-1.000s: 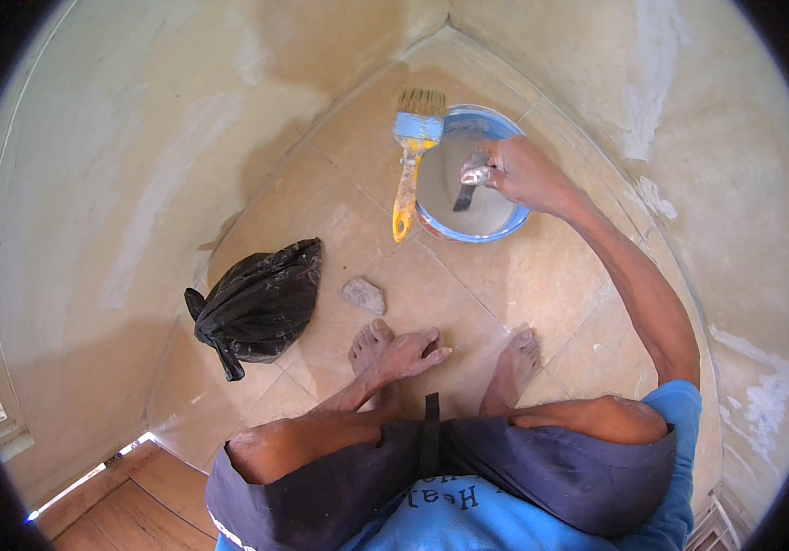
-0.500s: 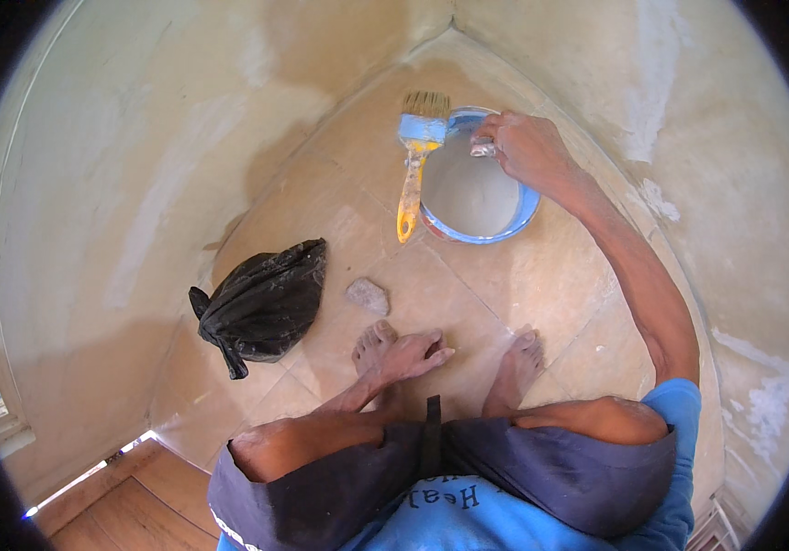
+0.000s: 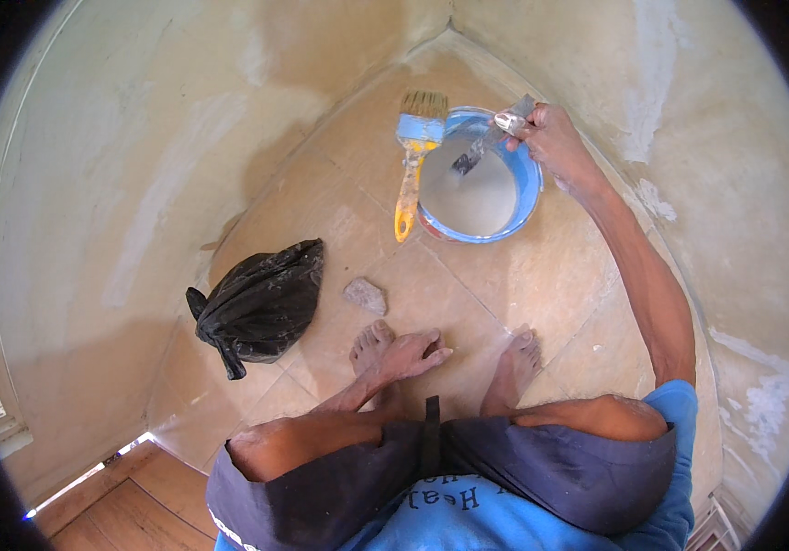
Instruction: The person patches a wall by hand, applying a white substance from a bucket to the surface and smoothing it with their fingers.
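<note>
My right hand (image 3: pixel 555 147) is closed around a putty-smeared scraper (image 3: pixel 481 151) above the far right rim of a blue bucket (image 3: pixel 530 197). The scraper's long grey edge slants down over the whitish liquid (image 3: pixel 472 197), its dark lower end close to the surface; whether it touches I cannot tell. A wide paintbrush (image 3: pixel 410 165) with a yellow handle and blue band lies along the bucket's left side, bristles away from me. My left hand (image 3: pixel 413 356) hangs loosely above my left foot, fingers slightly curled with a gap at the thumb, holding nothing.
A knotted black plastic bag (image 3: pixel 266 298) sits on the tiled floor to the left. A grey lump (image 3: pixel 366 295) lies just beyond my left foot. Walls with white patches (image 3: pixel 656 197) meet in a corner behind the bucket. Wooden flooring (image 3: pixel 142 500) shows at lower left.
My right hand has shifted slightly right and turned, so the scraper's long edge now shows over the bucket. My left hand, brush and bag stay in place.
</note>
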The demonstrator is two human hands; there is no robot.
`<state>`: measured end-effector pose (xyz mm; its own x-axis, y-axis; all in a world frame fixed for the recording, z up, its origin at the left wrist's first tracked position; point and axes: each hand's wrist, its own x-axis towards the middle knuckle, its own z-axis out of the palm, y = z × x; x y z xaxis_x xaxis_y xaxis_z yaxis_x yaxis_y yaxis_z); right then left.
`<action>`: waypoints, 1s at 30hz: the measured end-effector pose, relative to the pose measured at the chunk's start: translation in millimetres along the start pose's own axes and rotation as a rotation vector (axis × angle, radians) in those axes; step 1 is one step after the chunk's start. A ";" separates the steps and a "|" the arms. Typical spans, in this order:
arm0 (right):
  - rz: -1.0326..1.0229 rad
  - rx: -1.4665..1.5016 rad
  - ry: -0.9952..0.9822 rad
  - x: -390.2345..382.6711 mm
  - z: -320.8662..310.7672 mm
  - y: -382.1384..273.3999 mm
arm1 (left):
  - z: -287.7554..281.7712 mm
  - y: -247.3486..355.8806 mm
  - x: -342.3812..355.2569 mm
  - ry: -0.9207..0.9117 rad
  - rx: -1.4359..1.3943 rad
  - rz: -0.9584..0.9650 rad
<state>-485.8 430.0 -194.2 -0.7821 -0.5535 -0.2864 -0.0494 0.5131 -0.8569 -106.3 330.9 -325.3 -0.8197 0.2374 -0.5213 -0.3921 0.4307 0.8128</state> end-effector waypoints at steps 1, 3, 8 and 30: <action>-0.053 -0.051 0.031 0.1 1.9 -2.0 | -1.2 0.9 -1.2 -0.003 -0.001 -0.008; -0.233 -0.065 0.008 -0.3 7.0 0.1 | -3.5 2.9 -3.2 -0.010 -0.003 -0.022; -0.362 -0.353 -0.063 -14.8 11.6 -11.3 | -5.0 6.6 -5.1 -0.003 -0.020 -0.026; 0.251 -0.133 0.575 -261.4 10.5 90.5 | -7.8 -4.0 -6.5 0.095 -0.064 0.037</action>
<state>-279.3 614.3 -201.4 -0.9864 0.0150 -0.1639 0.1305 0.6786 -0.7228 -102.7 320.8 -323.0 -0.8687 0.1668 -0.4663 -0.3845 0.3663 0.8473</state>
